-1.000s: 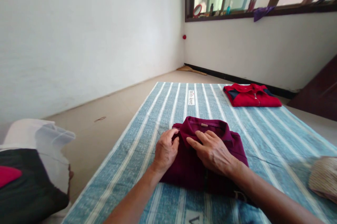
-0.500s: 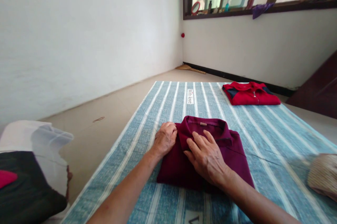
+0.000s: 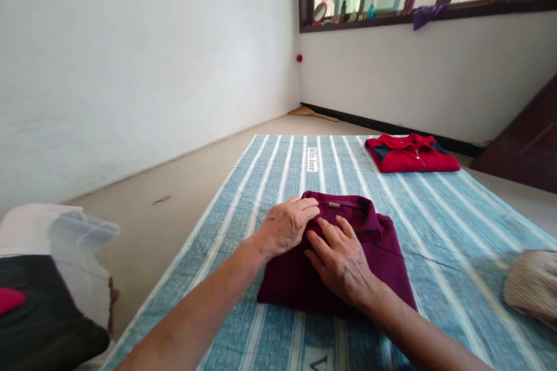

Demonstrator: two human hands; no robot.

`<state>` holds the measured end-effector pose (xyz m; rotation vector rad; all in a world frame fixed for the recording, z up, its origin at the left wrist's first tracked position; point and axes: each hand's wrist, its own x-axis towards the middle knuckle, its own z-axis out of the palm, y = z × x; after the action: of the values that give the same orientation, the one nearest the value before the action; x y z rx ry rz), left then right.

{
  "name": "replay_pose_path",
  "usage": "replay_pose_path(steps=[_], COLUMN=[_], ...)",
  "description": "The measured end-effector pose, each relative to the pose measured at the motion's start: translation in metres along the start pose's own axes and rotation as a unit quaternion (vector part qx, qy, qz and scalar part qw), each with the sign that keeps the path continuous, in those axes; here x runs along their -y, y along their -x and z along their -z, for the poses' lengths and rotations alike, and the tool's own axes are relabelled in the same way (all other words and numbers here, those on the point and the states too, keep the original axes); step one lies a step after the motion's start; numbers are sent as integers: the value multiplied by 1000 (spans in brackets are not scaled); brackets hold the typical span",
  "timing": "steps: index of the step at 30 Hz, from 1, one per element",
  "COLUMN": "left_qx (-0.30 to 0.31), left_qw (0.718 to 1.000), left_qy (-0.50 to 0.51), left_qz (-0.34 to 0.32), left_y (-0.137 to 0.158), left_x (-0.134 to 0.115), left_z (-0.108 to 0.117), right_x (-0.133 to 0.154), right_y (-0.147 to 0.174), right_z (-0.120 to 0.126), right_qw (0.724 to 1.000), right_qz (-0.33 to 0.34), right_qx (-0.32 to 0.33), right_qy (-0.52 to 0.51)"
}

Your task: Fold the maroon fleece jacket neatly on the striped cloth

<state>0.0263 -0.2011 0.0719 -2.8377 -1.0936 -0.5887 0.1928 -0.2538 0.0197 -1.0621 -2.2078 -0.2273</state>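
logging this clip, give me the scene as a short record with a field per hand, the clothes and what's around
left hand: fingers bent over the left side of the collar; grip unclear
right hand: fingers spread, resting on the front of the maroon shirt
maroon shirt: folded, collar facing away from the person
red top: folded, far right
surface: striped cloth under both
right edge: beige item, partly out of view

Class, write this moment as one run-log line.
left hand: at collar | right hand: spread on maroon collared shirt | state: folded, on striped cloth | red zip-neck top: folded, far right
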Motion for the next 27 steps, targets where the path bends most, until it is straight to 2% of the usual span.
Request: replay_pose_path(steps=[3,5,11,19,24,27], left_qx=[99,127,144,160,219,221], left_qw=[995,992,988,976,958,950], left_qy=[-9,-7,52,129,180,217], left_qz=[3,8,35,66,40,23], left_y=[-12,-18,-28,-36,-40,-41], left_x=[4,10,21,21,21,25], left_z=[3,3,6,7,17,17], right_x=[0,0,0,4,5,5], right_y=[0,1,5,16,18,17], right_z=[0,0,1,3,2,2], right_qw=[1000,1000,999,999,998,998], right_qz=[3,8,11,1,-23,-33], right_qx=[-13,-24,-39,-33,-57,-60], right_qy=[3,8,-1,-4,8,4])
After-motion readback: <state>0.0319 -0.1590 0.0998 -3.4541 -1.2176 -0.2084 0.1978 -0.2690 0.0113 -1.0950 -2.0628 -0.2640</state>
